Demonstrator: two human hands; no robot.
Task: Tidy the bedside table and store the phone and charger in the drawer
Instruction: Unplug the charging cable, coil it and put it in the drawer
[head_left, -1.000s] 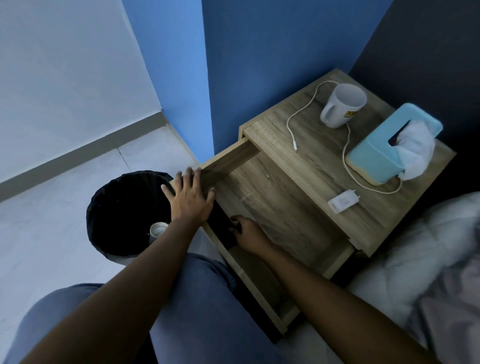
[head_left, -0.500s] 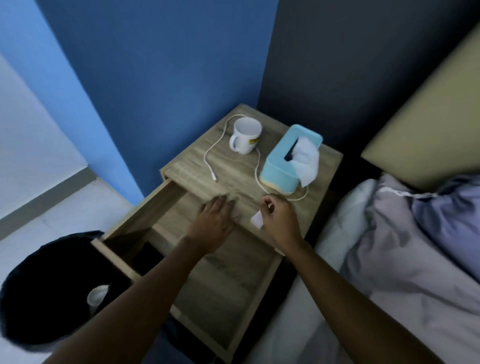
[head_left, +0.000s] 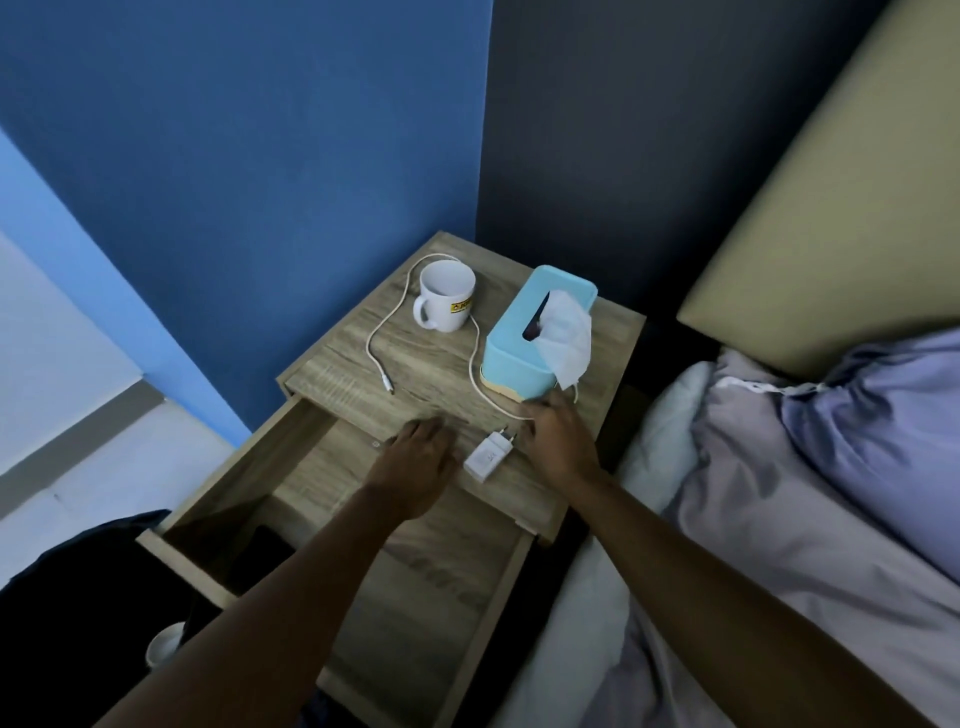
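charger (head_left: 488, 457), a white plug block, lay flat on the front edge of the wooden counter (head_left: 613, 332), between the two hands and in neither grip. left hand (head_left: 418, 462) rested palm down just left of the charger, fingers spread flat over the counter edge, holding nothing. right hand (head_left: 558, 441) sat just right of the charger, fingers loosely curled near the white cable (head_left: 475, 364); whether they pinched the cable could not be told. from the charger the cable ran back past the blue tissue box (head_left: 514, 343), looped behind the white mug (head_left: 447, 304), and ended in a loose plug tip left of the charger. below the charger the drawer (head_left: 441, 597) stood pulled out, and a dark flat phone (head_left: 265, 551) lay in its front left corner. bed (head_left: 779, 519) lay right of the charger.
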